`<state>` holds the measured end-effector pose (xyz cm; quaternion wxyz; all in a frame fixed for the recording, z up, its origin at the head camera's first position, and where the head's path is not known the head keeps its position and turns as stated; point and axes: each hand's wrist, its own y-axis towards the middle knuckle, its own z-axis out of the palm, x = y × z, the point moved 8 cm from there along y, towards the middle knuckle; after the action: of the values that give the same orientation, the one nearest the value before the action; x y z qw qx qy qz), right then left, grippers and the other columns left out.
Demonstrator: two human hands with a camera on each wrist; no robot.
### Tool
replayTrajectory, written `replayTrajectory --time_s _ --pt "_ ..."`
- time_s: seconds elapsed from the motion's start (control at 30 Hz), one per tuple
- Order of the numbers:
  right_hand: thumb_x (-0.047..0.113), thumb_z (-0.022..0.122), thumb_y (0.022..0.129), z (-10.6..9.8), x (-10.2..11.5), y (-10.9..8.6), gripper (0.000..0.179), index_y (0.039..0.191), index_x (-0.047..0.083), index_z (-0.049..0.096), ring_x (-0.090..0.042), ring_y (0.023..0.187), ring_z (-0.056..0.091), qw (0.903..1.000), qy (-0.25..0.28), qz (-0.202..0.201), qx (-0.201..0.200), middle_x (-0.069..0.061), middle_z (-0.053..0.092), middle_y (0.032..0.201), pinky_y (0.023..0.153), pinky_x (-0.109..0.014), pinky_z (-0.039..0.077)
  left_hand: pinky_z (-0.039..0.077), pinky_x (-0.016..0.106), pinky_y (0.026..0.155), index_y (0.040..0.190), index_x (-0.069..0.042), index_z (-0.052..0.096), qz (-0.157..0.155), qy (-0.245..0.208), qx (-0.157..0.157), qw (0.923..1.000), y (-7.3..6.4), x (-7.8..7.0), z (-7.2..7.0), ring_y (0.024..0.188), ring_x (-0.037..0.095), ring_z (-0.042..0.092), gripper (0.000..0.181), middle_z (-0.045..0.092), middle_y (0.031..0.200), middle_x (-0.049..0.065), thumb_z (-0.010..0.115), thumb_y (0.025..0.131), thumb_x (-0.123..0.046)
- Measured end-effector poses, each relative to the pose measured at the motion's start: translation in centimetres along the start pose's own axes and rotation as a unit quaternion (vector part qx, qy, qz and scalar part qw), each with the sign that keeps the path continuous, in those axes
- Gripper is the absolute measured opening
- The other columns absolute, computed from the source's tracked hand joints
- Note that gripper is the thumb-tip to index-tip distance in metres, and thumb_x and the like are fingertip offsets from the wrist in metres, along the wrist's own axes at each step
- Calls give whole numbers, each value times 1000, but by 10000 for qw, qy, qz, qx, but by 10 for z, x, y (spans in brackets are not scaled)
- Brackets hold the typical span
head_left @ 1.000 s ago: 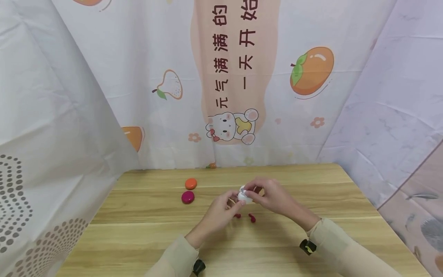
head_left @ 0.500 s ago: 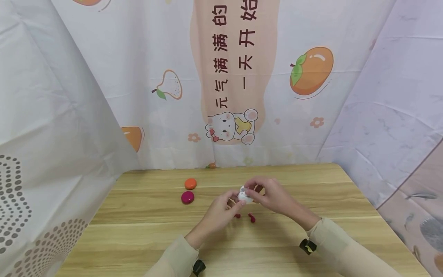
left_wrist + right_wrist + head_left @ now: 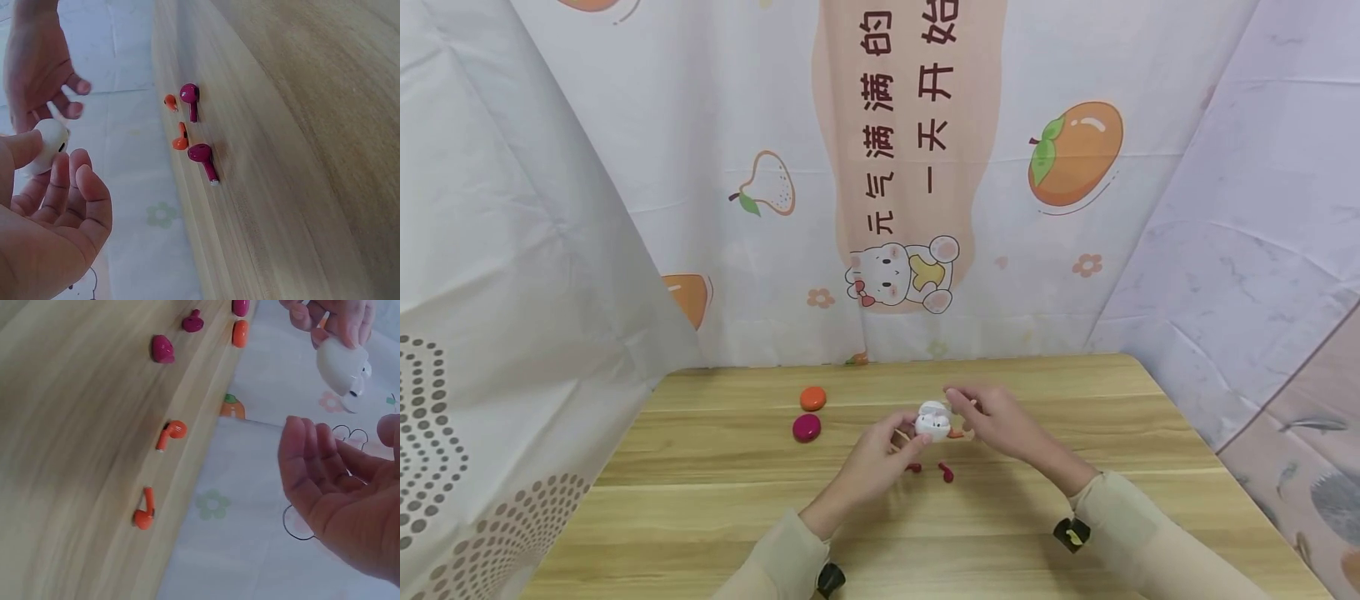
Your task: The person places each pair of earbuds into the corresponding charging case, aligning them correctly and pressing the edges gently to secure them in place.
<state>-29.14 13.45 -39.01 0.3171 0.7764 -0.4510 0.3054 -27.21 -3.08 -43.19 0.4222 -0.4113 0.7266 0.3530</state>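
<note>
My left hand (image 3: 872, 458) grips a small white earbud case (image 3: 931, 428) above the table. Its lid stands raised, and white earbuds (image 3: 357, 385) show at the opening in the right wrist view. Just right of the case is my right hand (image 3: 1003, 425), apart from it, fingers loosely bent with nothing seen between them. Two magenta earbuds (image 3: 189, 94) lie on the wood below the hands. A pair of orange earbuds (image 3: 177, 430) lies beyond them, partly hidden by the right hand in the head view.
An orange round case (image 3: 812, 398) and a magenta round case (image 3: 807, 428) sit on the wooden table (image 3: 700, 500), left of the hands. Printed curtains (image 3: 775, 275) hang behind the table and along both sides.
My right hand has drawn away to the right from the white case, uncovering its raised lid and an orange earbud behind. The left hand has stayed in place with the case.
</note>
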Motion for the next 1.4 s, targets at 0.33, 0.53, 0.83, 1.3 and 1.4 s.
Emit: replayTrajectory --time_s 0.33,0.53,0.83,1.3,1.4 --pt "38 41 111 13 -6 -2 45 113 2 70 -31 79 63 9969 378 371 590 -4 66 87 58 -32 54 59 41 72 124 -11 63 132 -244 144 9995 0 -6 8 80 14 65 26 63 98 -1 63 103 -27" --pt "34 44 110 14 -6 -3 41 118 1 68 -20 74 60 9967 351 277 675 -2 65 84 59 -31 54 59 43 71 124 -13 63 142 -284 187 9993 1 -8 10 78 14 66 26 63 98 -1 63 103 -28" --pt "31 46 110 14 -6 -4 37 120 1 67 -19 73 60 9965 475 173 659 -4 64 84 58 -30 53 56 28 66 124 -15 64 119 -187 180 9996 1 -8 11 77 14 65 25 63 98 -2 63 103 -29" --pt "28 46 110 7 -6 -9 35 122 -1 63 -31 80 62 9958 711 204 547 -7 65 90 62 -31 55 55 27 64 125 -14 63 86 -174 170 9997 3 -7 12 76 13 64 28 62 99 -2 63 103 -31" --pt "27 46 110 4 -8 -10 34 122 -2 61 -26 80 63 9950 836 215 500 -8 65 92 64 -32 56 54 27 62 124 -12 63 88 -180 148 9997 4 -6 12 75 13 64 29 63 99 -2 63 103 -31"
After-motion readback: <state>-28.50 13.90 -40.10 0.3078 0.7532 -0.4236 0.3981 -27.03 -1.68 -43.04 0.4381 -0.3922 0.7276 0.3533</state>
